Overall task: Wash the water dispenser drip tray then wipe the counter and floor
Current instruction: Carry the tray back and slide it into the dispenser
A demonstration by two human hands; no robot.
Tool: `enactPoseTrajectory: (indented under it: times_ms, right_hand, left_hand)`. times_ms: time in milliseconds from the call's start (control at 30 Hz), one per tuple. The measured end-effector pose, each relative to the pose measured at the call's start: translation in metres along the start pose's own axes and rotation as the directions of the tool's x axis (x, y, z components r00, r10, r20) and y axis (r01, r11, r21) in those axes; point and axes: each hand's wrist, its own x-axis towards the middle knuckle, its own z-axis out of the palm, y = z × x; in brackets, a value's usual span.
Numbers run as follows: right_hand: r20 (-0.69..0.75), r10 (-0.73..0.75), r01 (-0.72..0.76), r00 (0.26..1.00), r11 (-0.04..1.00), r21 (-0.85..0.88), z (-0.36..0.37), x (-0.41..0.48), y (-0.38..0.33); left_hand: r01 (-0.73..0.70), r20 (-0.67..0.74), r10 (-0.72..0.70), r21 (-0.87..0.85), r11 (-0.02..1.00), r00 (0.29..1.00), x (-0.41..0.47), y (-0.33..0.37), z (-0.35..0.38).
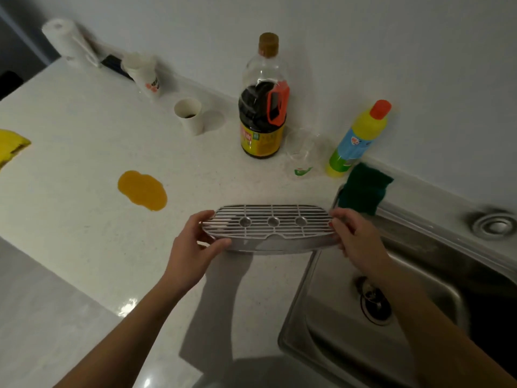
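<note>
I hold the grey drip tray (268, 228), with its slotted grille on top, level above the counter's edge beside the sink. My left hand (195, 247) grips its left end and my right hand (352, 236) grips its right end. The white counter (84, 169) carries an orange spill (142, 190) to the left of the tray. A steel sink (391, 312) lies at the lower right, its drain visible. A green sponge (362, 189) rests on the sink's back corner, next to a yellow detergent bottle (356, 141).
A dark soy sauce bottle (263, 107), a clear plastic cup (302, 155), a paper cup (190, 114), a stack of cups (144, 74) and a paper towel roll (67, 40) stand along the back wall. A yellow cloth (11, 145) lies at the far left. The floor (36, 317) shows at the lower left.
</note>
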Motion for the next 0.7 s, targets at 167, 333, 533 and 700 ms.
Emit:
enactPoseTrajectory:
  times_ms: [167, 333, 533, 700]
  right_hand:
    - [-0.041, 0.065, -0.067, 0.997, 0.997, -0.05, 0.006, -0.006, 0.02]
    - [-0.096, 0.043, -0.06, 0.994, 0.982, -0.178, 0.005, -0.011, 0.027]
    - [-0.076, 0.078, -0.093, 0.994, 0.973, -0.209, 0.01, 0.0, 0.026]
    - [-0.021, 0.063, -0.066, 0.998, 0.952, -0.299, 0.008, 0.003, 0.025]
  left_hand:
    - [-0.077, 0.027, 0.073, 0.159, 0.984, 0.997, 0.007, -0.01, 0.013]
    - [-0.163, -0.024, 0.181, 0.336, 0.928, 0.983, 0.007, -0.015, 0.026]
    - [-0.131, -0.041, 0.157, 0.365, 0.922, 0.987, 0.0, -0.017, 0.036]
    - [-0.129, -0.055, 0.148, 0.261, 0.957, 0.987, -0.005, -0.017, 0.033]
